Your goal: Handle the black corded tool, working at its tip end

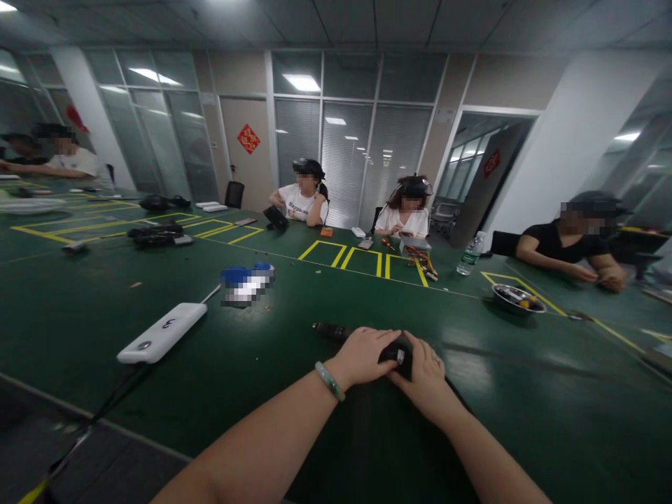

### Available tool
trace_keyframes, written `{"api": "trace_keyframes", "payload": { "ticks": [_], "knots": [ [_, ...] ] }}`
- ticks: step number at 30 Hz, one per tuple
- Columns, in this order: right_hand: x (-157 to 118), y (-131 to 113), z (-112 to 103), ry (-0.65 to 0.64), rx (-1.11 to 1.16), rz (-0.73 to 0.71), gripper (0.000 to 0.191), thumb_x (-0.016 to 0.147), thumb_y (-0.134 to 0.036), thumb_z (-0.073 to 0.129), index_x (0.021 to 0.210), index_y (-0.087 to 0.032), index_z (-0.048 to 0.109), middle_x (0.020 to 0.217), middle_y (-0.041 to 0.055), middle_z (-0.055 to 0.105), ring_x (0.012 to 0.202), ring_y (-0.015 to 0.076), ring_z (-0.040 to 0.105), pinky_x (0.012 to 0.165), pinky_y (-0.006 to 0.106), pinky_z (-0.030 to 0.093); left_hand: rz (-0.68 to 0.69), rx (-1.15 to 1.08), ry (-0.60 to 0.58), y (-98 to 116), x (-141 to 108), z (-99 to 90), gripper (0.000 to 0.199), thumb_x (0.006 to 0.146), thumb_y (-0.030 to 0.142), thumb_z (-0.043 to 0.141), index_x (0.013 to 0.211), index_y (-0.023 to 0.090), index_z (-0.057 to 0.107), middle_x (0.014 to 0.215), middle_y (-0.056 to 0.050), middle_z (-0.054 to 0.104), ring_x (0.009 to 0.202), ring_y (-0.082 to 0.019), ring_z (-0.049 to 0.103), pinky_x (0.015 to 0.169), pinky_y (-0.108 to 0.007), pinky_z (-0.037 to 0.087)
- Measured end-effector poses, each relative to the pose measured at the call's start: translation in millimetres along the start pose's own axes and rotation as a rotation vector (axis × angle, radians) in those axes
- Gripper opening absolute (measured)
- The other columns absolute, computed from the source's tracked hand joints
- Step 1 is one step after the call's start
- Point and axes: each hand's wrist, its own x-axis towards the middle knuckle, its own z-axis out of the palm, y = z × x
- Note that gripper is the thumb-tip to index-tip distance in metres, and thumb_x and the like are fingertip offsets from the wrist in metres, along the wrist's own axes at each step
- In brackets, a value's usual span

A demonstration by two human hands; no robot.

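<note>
Both my hands are wrapped around a black tool (330,332) that lies on the green table. Its narrow nose points left, out past my left fingers, and its exact kind is unclear. My left hand (365,355) wears a green bangle at the wrist and grips the tool's middle from above. On the rear end, where a small silver patch shows, my right hand (424,365) is closed, its thumb near the left one. A dark cord-like line runs behind my right forearm. Most of the tool's body is hidden under my fingers.
Left of my arms lie a white power bank (162,333) and a blurred blue-and-white item (246,283). A metal bowl (519,299) and a water bottle (470,253) stand to the right. Yellow tape marks the green table (283,420). Several people sit around it.
</note>
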Motion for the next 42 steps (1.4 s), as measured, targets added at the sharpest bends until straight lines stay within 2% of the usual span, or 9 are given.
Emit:
{"api": "trace_keyframes", "payload": {
  "ticks": [3, 5, 8, 12, 19, 26, 30, 36, 42],
  "knots": [
    [-13, 17, -23, -0.053, -0.210, 0.154, 0.053, 0.083, -0.044, 0.062, 0.126, -0.018, 0.044, 0.125, 0.0166, 0.050, 0.116, 0.0350, 0.050, 0.090, 0.045, 0.040, -0.028, 0.034, -0.025, 1, 2, 1.8, 0.055, 0.088, 0.051, 0.058, 0.136, 0.027, 0.047, 0.122, -0.005, 0.064, 0.111, -0.024, 0.059, 0.096, -0.039, 0.041],
    [-18, 30, -35, -0.204, -0.259, 0.265, 0.038, 0.088, -0.044, 0.058, 0.111, -0.015, 0.051, 0.111, 0.0168, 0.057, 0.102, 0.0335, 0.058, 0.081, 0.042, 0.043, -0.033, 0.053, -0.037, 1, 3, 1.3, 0.050, 0.088, 0.052, 0.059, 0.131, 0.028, 0.052, 0.118, -0.005, 0.065, 0.108, -0.024, 0.059, 0.093, -0.038, 0.042],
    [-18, 44, -45, -0.371, -0.233, 0.306, 0.021, 0.094, -0.036, 0.051, 0.098, -0.015, 0.053, 0.098, 0.0133, 0.062, 0.092, 0.0286, 0.063, 0.073, 0.036, 0.043, -0.029, 0.061, -0.056, 2, 5, -0.5, 0.046, 0.089, 0.050, 0.059, 0.129, 0.028, 0.053, 0.117, -0.004, 0.065, 0.108, -0.024, 0.058, 0.093, -0.037, 0.042],
    [-11, 51, -49, -0.351, -0.257, 0.250, 0.009, 0.094, -0.024, 0.054, 0.095, -0.015, 0.055, 0.098, 0.0120, 0.064, 0.094, 0.0260, 0.063, 0.073, 0.032, 0.040, -0.038, 0.056, -0.108, 2, 7, -5.1, 0.042, 0.089, 0.048, 0.058, 0.126, 0.029, 0.054, 0.117, -0.003, 0.065, 0.107, -0.023, 0.059, 0.093, -0.038, 0.042],
    [2, 49, -41, -0.250, -0.184, 0.099, 0.010, 0.096, -0.024, 0.052, 0.094, -0.017, 0.058, 0.099, 0.0082, 0.063, 0.092, 0.0222, 0.061, 0.074, 0.030, 0.038, -0.057, 0.045, -0.212, -11, 1, -24.5, 0.040, 0.088, 0.050, 0.057, 0.122, 0.028, 0.058, 0.115, -0.003, 0.066, 0.104, -0.023, 0.061, 0.090, -0.036, 0.044],
    [-1, 16, -35, -0.093, -0.121, -0.017, 0.010, 0.097, -0.026, 0.051, 0.097, -0.018, 0.056, 0.093, 0.0069, 0.064, 0.088, 0.0212, 0.061, 0.072, 0.029, 0.038, -0.018, 0.043, -0.072, 10, -6, -20.0, 0.043, 0.084, 0.040, 0.061, 0.123, 0.024, 0.055, 0.119, -0.004, 0.063, 0.107, -0.023, 0.059, 0.095, -0.036, 0.043],
    [-6, -6, -33, -0.069, -0.053, -0.062, 0.010, 0.099, -0.026, 0.047, 0.099, -0.020, 0.054, 0.087, 0.0034, 0.065, 0.079, 0.0186, 0.061, 0.067, 0.028, 0.038, -0.024, 0.069, -0.034, 25, 3, -5.9, 0.026, 0.086, 0.030, 0.058, 0.111, 0.023, 0.059, 0.109, -0.005, 0.063, 0.102, -0.022, 0.058, 0.092, -0.036, 0.043],
    [-4, -5, -29, -0.208, 0.017, -0.024, 0.007, 0.096, -0.026, 0.053, 0.097, -0.021, 0.057, 0.095, 0.0035, 0.068, 0.086, 0.0184, 0.063, 0.072, 0.027, 0.038, -0.072, 0.138, -0.041, 25, 9, 5.6, 0.020, 0.088, 0.027, 0.053, 0.108, 0.024, 0.059, 0.103, -0.005, 0.057, 0.095, -0.021, 0.056, 0.084, -0.035, 0.045],
    [-6, 20, -52, -0.360, 0.052, 0.081, 0.022, 0.085, -0.035, 0.066, 0.104, -0.023, 0.064, 0.095, 0.0026, 0.070, 0.094, 0.0225, 0.062, 0.080, 0.032, 0.037, -0.067, 0.142, -0.022, 25, 7, 6.2, 0.023, 0.088, 0.027, 0.054, 0.110, 0.026, 0.061, 0.104, -0.005, 0.055, 0.098, -0.022, 0.054, 0.089, -0.037, 0.043]
  ]
}}
